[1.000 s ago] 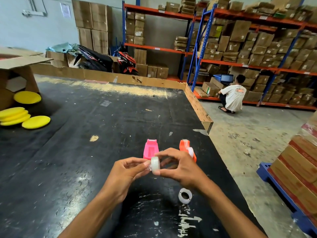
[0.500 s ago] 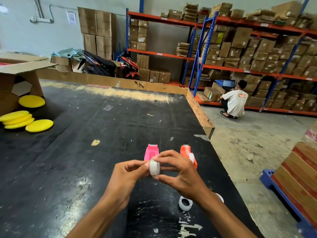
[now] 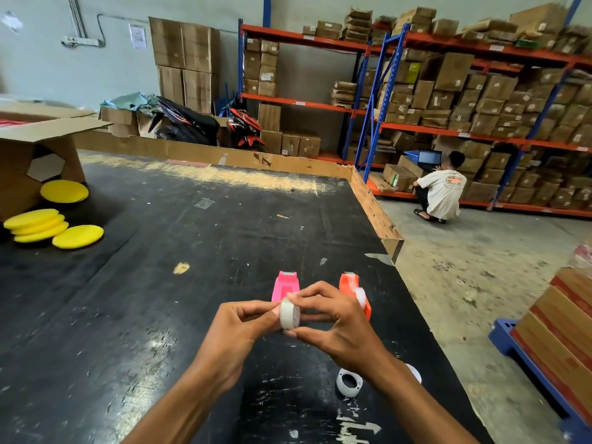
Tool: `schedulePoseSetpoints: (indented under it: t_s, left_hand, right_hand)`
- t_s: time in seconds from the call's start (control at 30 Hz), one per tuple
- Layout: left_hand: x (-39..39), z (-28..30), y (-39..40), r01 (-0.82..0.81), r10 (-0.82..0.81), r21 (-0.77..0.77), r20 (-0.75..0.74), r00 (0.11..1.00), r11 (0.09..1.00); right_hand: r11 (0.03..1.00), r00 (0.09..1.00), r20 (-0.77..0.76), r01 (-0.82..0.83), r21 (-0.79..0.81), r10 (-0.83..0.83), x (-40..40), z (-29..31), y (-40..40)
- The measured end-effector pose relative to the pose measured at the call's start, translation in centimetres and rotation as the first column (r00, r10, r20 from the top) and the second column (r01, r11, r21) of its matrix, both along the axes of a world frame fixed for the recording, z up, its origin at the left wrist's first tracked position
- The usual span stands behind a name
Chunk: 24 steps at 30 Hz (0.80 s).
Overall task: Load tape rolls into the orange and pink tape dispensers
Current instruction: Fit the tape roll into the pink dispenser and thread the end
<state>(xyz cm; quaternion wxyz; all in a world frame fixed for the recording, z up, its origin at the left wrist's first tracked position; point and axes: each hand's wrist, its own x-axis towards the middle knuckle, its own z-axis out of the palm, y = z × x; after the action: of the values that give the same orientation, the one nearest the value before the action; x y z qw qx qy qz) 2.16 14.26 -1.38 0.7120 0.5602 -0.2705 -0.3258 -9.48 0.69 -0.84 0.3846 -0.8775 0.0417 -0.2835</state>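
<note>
A small white tape roll (image 3: 289,314) is held edge-on between my two hands, above the black table (image 3: 160,283). My left hand (image 3: 238,334) pinches its left face with thumb and forefinger. My right hand (image 3: 333,328) grips it from the right, fingers over its top and thumb under it. Just beyond my fingers the pink dispenser (image 3: 286,286) lies on the table with its well empty. The orange dispenser (image 3: 352,291) lies to its right with a white roll in it. A white ring-shaped core (image 3: 348,382) rests on the table under my right wrist.
Another white piece (image 3: 414,373) peeks out behind my right forearm near the table's right edge. Yellow round pads (image 3: 48,225) and an open cardboard box (image 3: 28,149) sit at far left. A person (image 3: 440,190) crouches by the shelving. Stacked boxes on a blue pallet (image 3: 557,334) stand at right.
The camera has tilted up slightly, so both hands and the roll sit lower in view. My fingers have shifted a little on the roll; both hands keep hold of it.
</note>
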Motion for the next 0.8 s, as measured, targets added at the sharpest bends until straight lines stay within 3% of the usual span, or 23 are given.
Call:
schedulePoseSetpoints:
  t_s: [0.23,0.47,0.63,0.8]
  left_hand:
    - [-0.2,-0.4,-0.4,-0.016,0.011,0.033,0.130,0.991,0.999]
    - [0.8,-0.8,-1.6,0.041,-0.040,0.008,-0.107,0.993,0.999]
    - [1.1,-1.0,-2.8,-0.073,0.073,0.017,-0.019,0.997,0.997]
    - [1.8,-1.3,-4.0,-0.055,0.050,0.049,0.093,0.994,0.997]
  right_hand:
    - [1.000,0.999,-0.036,0.002,0.005,-0.002,0.1,-0.4,-0.4]
    - [0.989,0.998,-0.047,0.050,0.140,-0.044,1.0,-0.6,-0.4]
    - [0.957,0.951,-0.127,0.288,0.040,-0.281,1.7,-0.5,-0.3]
    - [0.937,0.937,-0.125,0.337,0.090,-0.326,2.6,-0.6,0.0]
